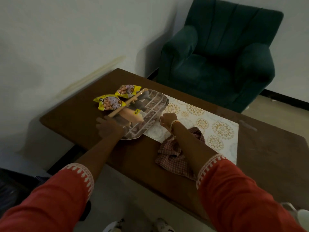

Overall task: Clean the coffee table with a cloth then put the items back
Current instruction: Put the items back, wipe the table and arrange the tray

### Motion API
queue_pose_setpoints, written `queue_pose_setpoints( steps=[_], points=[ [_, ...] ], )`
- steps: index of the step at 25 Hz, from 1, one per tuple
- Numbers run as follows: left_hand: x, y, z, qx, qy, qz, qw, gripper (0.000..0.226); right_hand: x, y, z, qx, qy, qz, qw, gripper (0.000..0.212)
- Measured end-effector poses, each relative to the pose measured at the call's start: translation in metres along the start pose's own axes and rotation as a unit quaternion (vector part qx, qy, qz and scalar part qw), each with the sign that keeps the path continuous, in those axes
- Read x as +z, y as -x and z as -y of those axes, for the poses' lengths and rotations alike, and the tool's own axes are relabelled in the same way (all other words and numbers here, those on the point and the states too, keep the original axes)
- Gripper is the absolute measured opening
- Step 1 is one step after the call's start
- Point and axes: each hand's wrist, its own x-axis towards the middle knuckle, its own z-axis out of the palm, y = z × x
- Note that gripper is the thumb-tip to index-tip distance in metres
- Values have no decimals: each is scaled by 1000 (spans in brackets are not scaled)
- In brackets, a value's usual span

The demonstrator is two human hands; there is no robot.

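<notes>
Left hand gripping the tray near edge, right hand pinching its right rim, snack packets on tray's far side, checked cloth near its right corner, on the coffee table.

You're looking at a dim, underexposed room with a greenish cast. The armchair throws a soft shadow left onto the wall. Your left hand is smeared by motion blur. The desk edges bow from wide-angle distortion, and the corners darken.
</notes>
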Motion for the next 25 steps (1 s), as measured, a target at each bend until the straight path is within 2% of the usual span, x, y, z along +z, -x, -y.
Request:
queue_pose_setpoints(
  steps=[2, 3, 6, 8, 10, 14, 16, 17, 19, 22, 25],
  points=[
    [13, 23, -19, 116, -45, -64, 990, 73, -16, 5, -11, -24, 24, -18, 999, 37],
    [20, 41, -33, 191, -38, -64, 979, 63, -30, 15, -18, -44, 46, -38, 997, 40],
    [39, 122, -77, 384, 64, 49, 920, 36, -82, 62, -54, -103, 162, -47, 980, 35],
    [45, 181, -106, 459, 115, 117, 873, 28, -124, 90, -84, -122, 220, -44, 967, 28],
    [55, 227, -130, 498, 129, 168, 841, 23, -170, 114, -114, -106, 250, -58, 961, 28],
    [82, 318, -170, 504, 74, 363, 780, 20, -276, 182, -177, -62, 304, -80, 947, 15],
    [93, 360, -183, 476, 58, 455, 750, 34, -317, 212, -206, -15, 323, -60, 944, 22],
    [98, 375, -187, 464, 49, 486, 739, 53, -327, 225, -216, 12, 335, -41, 941, 28],
    [111, 403, -197, 485, 18, 504, 714, 82, -341, 247, -232, 62, 369, -9, 927, 40],
    [130, 429, -206, 562, -32, 482, 671, 95, -355, 259, -250, 139, 433, 34, 890, 60],
    [145, 436, -207, 600, -45, 417, 681, 93, -360, 255, -267, 207, 479, 60, 851, 77]
  ],
)
